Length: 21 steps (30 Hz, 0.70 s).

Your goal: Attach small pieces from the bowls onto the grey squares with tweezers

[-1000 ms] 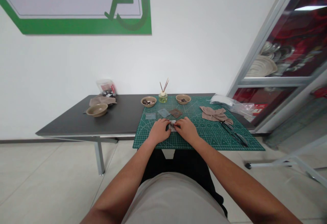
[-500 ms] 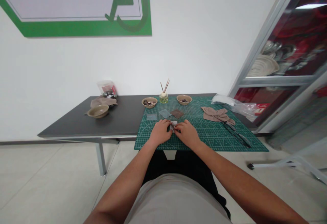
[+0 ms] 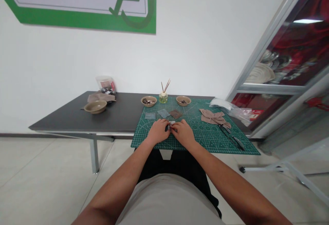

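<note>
Near the front edge of a green cutting mat (image 3: 205,144), my left hand (image 3: 158,132) and my right hand (image 3: 184,133) meet. Their fingers are bent and closed round a small pale grey, crumpled piece (image 3: 172,123), partly covered by the fingertips. A dark bit shows beside it, too small to make out. Just beyond my fingers lie two flat grey-blue squares (image 3: 150,115) and a brown square (image 3: 175,114); they look like thin fabric or mesh.
At the mat's back stand two tan bowls (image 3: 148,105) with dark pieces and a reed diffuser (image 3: 163,98). Brown cloth (image 3: 212,117), black-handled tools (image 3: 232,137) and plastic packaging (image 3: 226,107) lie right. Left are another bowl (image 3: 95,110) and a clear tub (image 3: 105,81).
The camera view has tilted and shifted slightly, so the scene sits a little further left. Both hands stay together on the pale grey piece, with little visible finger movement.
</note>
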Each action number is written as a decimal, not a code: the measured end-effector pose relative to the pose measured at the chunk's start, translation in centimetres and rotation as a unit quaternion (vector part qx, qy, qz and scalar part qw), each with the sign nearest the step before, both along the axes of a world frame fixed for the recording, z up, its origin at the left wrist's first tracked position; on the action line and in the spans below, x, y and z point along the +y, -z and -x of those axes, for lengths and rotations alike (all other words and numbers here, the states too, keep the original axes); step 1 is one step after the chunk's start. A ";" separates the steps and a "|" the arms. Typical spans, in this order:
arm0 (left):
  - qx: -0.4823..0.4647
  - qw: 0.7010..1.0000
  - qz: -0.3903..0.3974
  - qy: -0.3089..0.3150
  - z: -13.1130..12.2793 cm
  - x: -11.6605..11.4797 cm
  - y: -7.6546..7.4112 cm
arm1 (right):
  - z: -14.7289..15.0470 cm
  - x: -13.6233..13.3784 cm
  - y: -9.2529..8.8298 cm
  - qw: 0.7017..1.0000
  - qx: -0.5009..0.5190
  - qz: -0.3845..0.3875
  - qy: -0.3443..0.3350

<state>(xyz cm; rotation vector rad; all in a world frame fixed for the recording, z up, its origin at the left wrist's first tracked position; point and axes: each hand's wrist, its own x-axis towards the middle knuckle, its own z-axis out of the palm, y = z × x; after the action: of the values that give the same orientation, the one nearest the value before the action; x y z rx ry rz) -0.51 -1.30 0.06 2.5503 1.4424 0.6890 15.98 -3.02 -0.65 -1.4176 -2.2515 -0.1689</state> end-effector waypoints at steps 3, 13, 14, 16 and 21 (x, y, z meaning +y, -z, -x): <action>-0.010 1.000 -0.002 0.007 0.1 0.0 0.0 | -0.5 0.2 -0.2 1.000 -0.001 0.010 0.022; -0.007 1.000 0.000 0.013 0.1 0.1 0.0 | -0.5 1.2 0.0 1.000 0.000 0.028 0.012; -0.007 1.000 0.000 0.012 0.1 0.1 0.0 | -0.5 1.3 0.1 0.999 0.002 0.029 0.015; -0.007 1.000 0.002 0.009 0.1 0.1 0.0 | -0.5 1.3 0.2 1.000 0.006 0.028 0.011; -0.009 1.000 0.001 0.005 0.1 0.0 -0.2 | -0.8 0.7 0.0 0.999 0.020 0.034 -0.030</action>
<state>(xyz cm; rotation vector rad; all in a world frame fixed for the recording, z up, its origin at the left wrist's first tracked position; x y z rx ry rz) -0.57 -1.30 0.22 2.5406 1.4231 0.7079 16.81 -2.31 -0.69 -1.3739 -2.2833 -0.0433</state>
